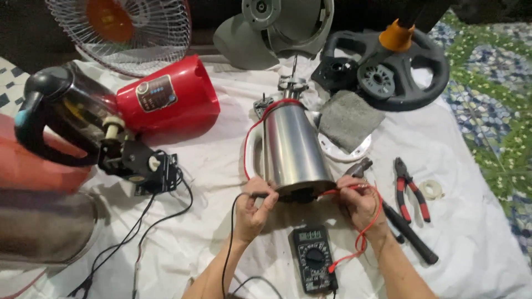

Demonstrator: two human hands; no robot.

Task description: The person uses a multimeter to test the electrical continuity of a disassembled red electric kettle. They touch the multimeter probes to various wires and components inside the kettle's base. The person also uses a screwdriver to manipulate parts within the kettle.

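A shiny steel kettle body point(292, 149) lies on its side on the white cloth point(221, 166), open base toward me. My left hand point(254, 207) pinches a black test probe point(259, 195) against the base's left edge. Gripping a red test probe point(339, 190), my right hand point(361, 204) holds it at the base's right edge, and the red lead loops over my wrist. Both leads run down to a dark multimeter point(313, 258) lying between my forearms. A red wire point(250, 138) curves along the kettle's left side.
Red-handled pliers point(410, 188), a black-handled tool point(407, 232) and a tape roll point(431, 190) lie to the right. A grey pad point(347, 118) and black steering wheel point(388, 69) sit behind. On the left are a red housing point(166, 99), a dark jug point(61, 119) and a fan grille point(119, 30).
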